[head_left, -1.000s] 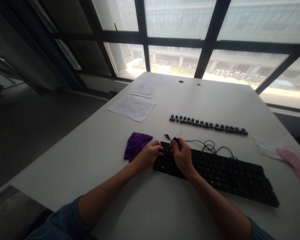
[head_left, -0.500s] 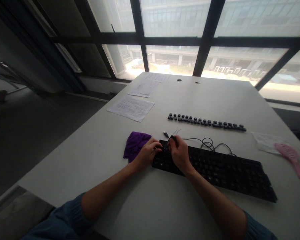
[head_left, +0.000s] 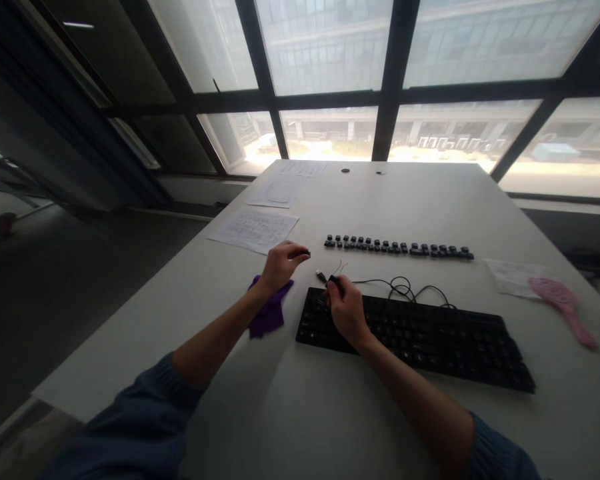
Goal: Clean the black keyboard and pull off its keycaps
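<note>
A black keyboard [head_left: 430,333] lies across the white table. My left hand [head_left: 281,265] is raised beyond its left end, pinching a small black keycap [head_left: 306,253] between thumb and fingers. Over the keyboard's left part, my right hand [head_left: 347,307] is closed around a small dark object [head_left: 334,281] that I cannot make out fully. Thin wire prongs [head_left: 341,267] show just past the right fingers, near the USB plug [head_left: 321,276]. Black keycaps [head_left: 395,247] stand in two rows behind the keyboard. A purple cloth [head_left: 269,317] lies partly under my left wrist.
Printed sheets [head_left: 255,228] lie at the table's left side. A black cable [head_left: 403,288] loops behind the keyboard. On the right are a clear bag [head_left: 513,277] and a pink hairbrush [head_left: 563,307]. Windows stand beyond the far edge.
My left hand has lifted off the keyboard's left end and moved forward and left with a keycap. My right hand remains over the keyboard. The view has tilted up slightly.
</note>
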{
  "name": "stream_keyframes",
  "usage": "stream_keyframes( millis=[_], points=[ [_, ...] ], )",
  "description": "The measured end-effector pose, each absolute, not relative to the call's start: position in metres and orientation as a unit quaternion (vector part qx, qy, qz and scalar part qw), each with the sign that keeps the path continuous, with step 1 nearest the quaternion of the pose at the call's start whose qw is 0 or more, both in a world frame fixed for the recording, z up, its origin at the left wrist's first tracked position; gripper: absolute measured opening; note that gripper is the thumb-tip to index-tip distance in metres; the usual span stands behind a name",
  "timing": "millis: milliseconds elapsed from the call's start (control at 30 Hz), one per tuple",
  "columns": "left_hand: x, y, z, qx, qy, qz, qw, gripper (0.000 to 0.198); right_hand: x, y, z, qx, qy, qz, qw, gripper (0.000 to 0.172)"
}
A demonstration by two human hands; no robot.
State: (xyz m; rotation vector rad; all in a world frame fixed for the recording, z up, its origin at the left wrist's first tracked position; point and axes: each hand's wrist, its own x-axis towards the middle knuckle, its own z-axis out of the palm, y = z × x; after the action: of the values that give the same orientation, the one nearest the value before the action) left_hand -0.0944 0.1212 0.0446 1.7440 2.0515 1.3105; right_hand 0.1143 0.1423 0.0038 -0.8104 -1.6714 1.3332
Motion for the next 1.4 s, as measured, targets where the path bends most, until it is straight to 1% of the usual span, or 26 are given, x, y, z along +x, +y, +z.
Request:
stream_keyframes(
  millis=[133, 233, 400, 600, 867, 967, 1133, 1267, 1400],
  points=[
    [-0.106, 0.178, 0.025, 0.577, 0.695, 0.413, 0.118, 0.019, 0.114, 0.143, 0.002, -0.318, -0.656, 0.537, 0.424, 0.027],
    [-0.106, 0.199, 0.008, 0.568, 0.697, 0.417, 0.135, 0.019, 0.113, 0.144, 0.001, -0.317, -0.649, 0.542, 0.43, 0.025],
    [-0.102, 0.203, -0.009, 0.563, 0.691, 0.431, 0.139, 0.026, 0.113, 0.146, 0.001, -0.314, -0.651, 0.545, 0.425, 0.024],
    [-0.101, 0.204, -0.013, 0.56, 0.686, 0.444, 0.132, 0.038, 0.114, 0.145, 0.003, -0.314, -0.646, 0.552, 0.422, 0.023],
    [-0.103, 0.204, -0.012, 0.547, 0.684, 0.464, 0.129, 0.04, 0.113, 0.146, 0.002, -0.318, -0.636, 0.556, 0.43, 0.025],
    [-0.103, 0.196, -0.002, 0.534, 0.687, 0.479, 0.118, 0.038, 0.113, 0.145, 0.0, -0.319, -0.639, 0.548, 0.436, 0.026],
    [-0.086, 0.151, 0.031, 0.554, 0.674, 0.479, 0.097, 0.021, 0.114, 0.143, -0.001, -0.3, -0.67, 0.532, 0.421, 0.024],
    [-0.062, 0.102, 0.046, 0.562, 0.671, 0.465, 0.134, 0.02, 0.114, 0.141, -0.001, -0.279, -0.713, 0.498, 0.408, 0.022],
    [-0.048, 0.066, 0.037, 0.563, 0.665, 0.459, 0.173, 0.021, 0.114, 0.141, 0.0, -0.265, -0.743, 0.463, 0.404, 0.023]
  ],
)
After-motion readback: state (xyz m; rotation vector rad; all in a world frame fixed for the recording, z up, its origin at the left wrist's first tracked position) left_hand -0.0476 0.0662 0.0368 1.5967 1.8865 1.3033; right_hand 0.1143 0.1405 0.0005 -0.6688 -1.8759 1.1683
